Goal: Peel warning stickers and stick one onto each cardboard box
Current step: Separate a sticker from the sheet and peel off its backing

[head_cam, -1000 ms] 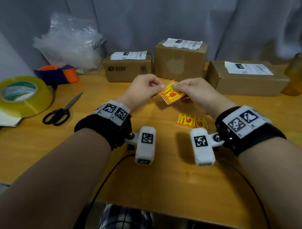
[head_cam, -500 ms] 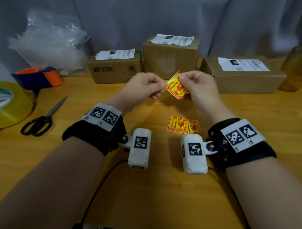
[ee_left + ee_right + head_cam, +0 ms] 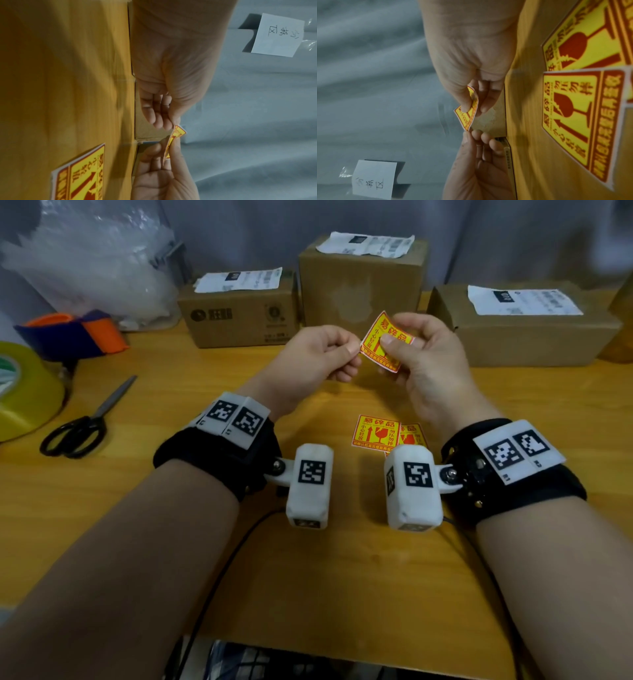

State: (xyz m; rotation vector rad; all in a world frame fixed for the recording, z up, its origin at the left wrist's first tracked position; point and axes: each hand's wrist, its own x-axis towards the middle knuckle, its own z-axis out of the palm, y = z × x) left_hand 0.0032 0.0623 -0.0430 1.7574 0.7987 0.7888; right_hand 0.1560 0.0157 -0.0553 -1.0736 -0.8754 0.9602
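A yellow-and-red warning sticker [image 3: 375, 335] is held in the air between both hands, in front of the middle cardboard box [image 3: 363, 282]. My left hand [image 3: 351, 350] pinches its left corner. My right hand [image 3: 394, 342] grips it with the thumb on the printed face. The wrist views show the sticker [image 3: 178, 132] [image 3: 469, 117] bent between the fingertips. Two more stickers [image 3: 375, 433] [image 3: 412, 434] lie flat on the table below the hands. A low box [image 3: 239, 316] stands left of the middle one and a long box [image 3: 524, 337] right of it, each with a white shipping label on top.
On the left lie black scissors [image 3: 82, 422], a big yellow tape roll [image 3: 24, 392], an orange-and-blue tape dispenser [image 3: 78, 333] and a heap of clear plastic bags [image 3: 92, 261]. A brown object [image 3: 621, 320] stands at the right edge. A black cable [image 3: 222, 577] runs to the table's front edge.
Both hands have lifted the sticker higher and farther from me, toward the middle box. The sticker has turned more upright, and the right thumb now lies on its face.
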